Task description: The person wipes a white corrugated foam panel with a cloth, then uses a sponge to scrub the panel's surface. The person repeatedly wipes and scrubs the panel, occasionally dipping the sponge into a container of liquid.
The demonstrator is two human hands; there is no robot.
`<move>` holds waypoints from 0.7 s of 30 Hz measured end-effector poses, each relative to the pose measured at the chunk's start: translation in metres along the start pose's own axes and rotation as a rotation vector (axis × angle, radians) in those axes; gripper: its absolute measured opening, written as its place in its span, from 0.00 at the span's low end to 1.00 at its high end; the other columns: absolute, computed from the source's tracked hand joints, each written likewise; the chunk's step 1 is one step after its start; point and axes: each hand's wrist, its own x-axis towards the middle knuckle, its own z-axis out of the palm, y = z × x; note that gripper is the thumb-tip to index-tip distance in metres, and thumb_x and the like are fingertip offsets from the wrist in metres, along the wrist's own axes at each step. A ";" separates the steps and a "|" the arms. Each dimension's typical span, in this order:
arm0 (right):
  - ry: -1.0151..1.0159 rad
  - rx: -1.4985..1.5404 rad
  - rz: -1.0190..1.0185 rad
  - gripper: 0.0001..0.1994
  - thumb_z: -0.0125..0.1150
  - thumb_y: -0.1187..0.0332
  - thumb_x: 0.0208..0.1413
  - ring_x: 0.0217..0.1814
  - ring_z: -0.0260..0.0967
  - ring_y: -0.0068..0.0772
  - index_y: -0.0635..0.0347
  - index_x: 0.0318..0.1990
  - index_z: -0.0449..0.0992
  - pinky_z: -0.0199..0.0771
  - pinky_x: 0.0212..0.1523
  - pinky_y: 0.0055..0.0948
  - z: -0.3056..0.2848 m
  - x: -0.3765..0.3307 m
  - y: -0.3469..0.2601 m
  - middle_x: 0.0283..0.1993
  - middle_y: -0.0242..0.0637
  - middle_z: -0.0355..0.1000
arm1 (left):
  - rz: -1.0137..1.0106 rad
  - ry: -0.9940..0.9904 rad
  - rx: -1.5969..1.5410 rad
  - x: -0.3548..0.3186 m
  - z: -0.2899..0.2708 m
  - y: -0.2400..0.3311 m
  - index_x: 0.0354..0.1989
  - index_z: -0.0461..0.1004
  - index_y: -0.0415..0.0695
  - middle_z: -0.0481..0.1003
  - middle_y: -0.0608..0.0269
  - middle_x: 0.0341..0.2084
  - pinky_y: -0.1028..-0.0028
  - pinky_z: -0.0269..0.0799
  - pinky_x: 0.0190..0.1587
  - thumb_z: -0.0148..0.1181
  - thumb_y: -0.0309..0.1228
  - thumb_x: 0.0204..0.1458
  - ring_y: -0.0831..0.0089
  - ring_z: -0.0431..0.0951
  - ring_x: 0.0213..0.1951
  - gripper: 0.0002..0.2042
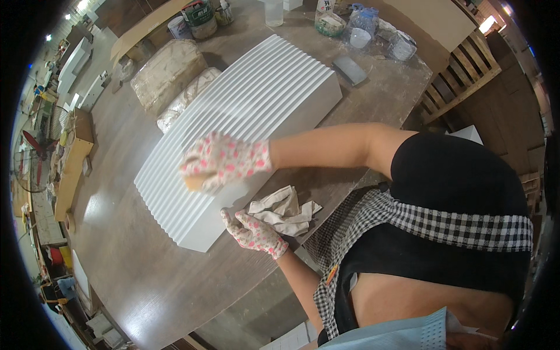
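Observation:
A long white block with a ribbed top (245, 99) lies diagonally across the brown table. My right hand (224, 160), in a white glove with pink dots, is closed around a yellowish pad (192, 182), perhaps a sponge, and rests on the ribs near the block's lower end. The palm covers much of the pad, and the hand is slightly blurred. Beside the block's near side wall is my left hand (255, 232), gloved alike, its thumb and fingers apart and nothing visible in it. A crumpled off-white cloth (286, 210) lies right next to it.
Two plastic-wrapped bundles (166, 76) sit along the block's far side. A grey rectangular block (350, 71) lies near its upper end. Jars, bottles and a clear plastic cup (273, 13) stand at the table's back. A wooden pallet (461, 76) is beyond the right edge.

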 end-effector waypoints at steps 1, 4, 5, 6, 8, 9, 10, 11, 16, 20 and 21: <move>-0.016 0.049 -0.030 0.17 0.56 0.54 0.57 0.40 0.76 0.38 0.56 0.46 0.77 0.78 0.41 0.41 -0.007 -0.003 0.005 0.43 0.43 0.76 | 0.001 0.002 -0.005 0.000 0.000 -0.003 0.59 0.71 0.37 0.77 0.58 0.39 0.73 0.71 0.44 0.54 0.28 0.61 0.74 0.75 0.38 0.18; -0.060 -0.527 0.241 0.21 0.57 0.50 0.56 0.41 0.77 0.40 0.58 0.47 0.76 0.80 0.43 0.37 -0.034 -0.024 0.041 0.44 0.43 0.77 | -0.002 0.014 0.000 0.003 -0.002 -0.012 0.58 0.71 0.36 0.78 0.55 0.45 0.72 0.73 0.44 0.54 0.27 0.61 0.72 0.76 0.39 0.17; -0.021 -0.427 0.169 0.22 0.58 0.50 0.56 0.42 0.76 0.41 0.58 0.47 0.76 0.80 0.44 0.37 -0.031 -0.028 0.047 0.44 0.43 0.77 | -0.028 -0.002 -0.012 0.004 -0.002 -0.015 0.58 0.72 0.36 0.77 0.55 0.47 0.72 0.73 0.44 0.54 0.27 0.61 0.71 0.77 0.39 0.17; -0.015 -0.348 0.176 0.23 0.58 0.49 0.55 0.42 0.76 0.41 0.59 0.48 0.76 0.79 0.45 0.37 -0.022 -0.028 0.046 0.45 0.44 0.77 | -0.058 -0.021 -0.061 0.005 -0.002 -0.017 0.57 0.72 0.36 0.77 0.54 0.48 0.71 0.73 0.44 0.54 0.27 0.61 0.71 0.77 0.40 0.17; 0.055 -0.177 0.074 0.24 0.59 0.50 0.55 0.43 0.75 0.41 0.60 0.50 0.75 0.78 0.46 0.36 0.011 -0.017 0.026 0.46 0.43 0.77 | -0.009 -0.025 0.012 0.006 -0.003 -0.018 0.57 0.72 0.35 0.76 0.52 0.51 0.70 0.74 0.47 0.54 0.27 0.61 0.68 0.78 0.45 0.17; 0.148 -0.088 -0.024 0.24 0.60 0.51 0.55 0.43 0.75 0.41 0.60 0.51 0.75 0.78 0.46 0.34 0.035 -0.006 0.003 0.46 0.43 0.77 | 0.033 -0.019 0.022 0.006 -0.003 -0.018 0.57 0.71 0.34 0.76 0.51 0.52 0.70 0.74 0.48 0.54 0.27 0.61 0.67 0.79 0.46 0.17; 0.090 -0.101 -0.061 0.23 0.60 0.52 0.54 0.44 0.76 0.40 0.60 0.51 0.75 0.78 0.47 0.35 0.042 -0.001 -0.009 0.46 0.43 0.77 | 0.069 -0.024 0.004 0.006 -0.002 -0.017 0.57 0.71 0.34 0.76 0.51 0.53 0.70 0.74 0.49 0.54 0.26 0.61 0.67 0.79 0.47 0.17; 0.063 -0.117 -0.097 0.23 0.61 0.53 0.54 0.45 0.76 0.40 0.60 0.51 0.75 0.78 0.48 0.35 0.045 0.007 -0.016 0.47 0.42 0.77 | 0.133 -0.029 0.021 0.006 -0.002 -0.015 0.57 0.71 0.33 0.75 0.49 0.53 0.70 0.74 0.51 0.53 0.26 0.61 0.65 0.78 0.50 0.17; -0.100 -0.293 0.164 0.22 0.63 0.56 0.54 0.46 0.74 0.38 0.56 0.54 0.75 0.75 0.51 0.38 -0.013 -0.013 0.023 0.47 0.40 0.75 | 0.035 -0.050 -0.008 0.004 -0.002 -0.010 0.58 0.70 0.35 0.75 0.50 0.53 0.70 0.74 0.50 0.53 0.25 0.61 0.66 0.78 0.49 0.17; -0.072 0.038 0.187 0.20 0.61 0.55 0.54 0.52 0.72 0.42 0.53 0.52 0.75 0.72 0.56 0.45 0.024 -0.008 0.017 0.51 0.42 0.74 | 0.126 -0.071 0.093 0.006 -0.003 -0.014 0.59 0.70 0.37 0.77 0.57 0.46 0.76 0.72 0.42 0.51 0.24 0.61 0.77 0.75 0.39 0.17; -0.007 0.316 0.099 0.20 0.61 0.55 0.54 0.53 0.71 0.44 0.52 0.52 0.76 0.70 0.59 0.47 0.052 0.008 -0.004 0.51 0.42 0.74 | 0.170 -0.064 0.145 0.006 -0.004 -0.015 0.59 0.70 0.37 0.78 0.57 0.45 0.76 0.72 0.41 0.51 0.24 0.61 0.77 0.75 0.38 0.17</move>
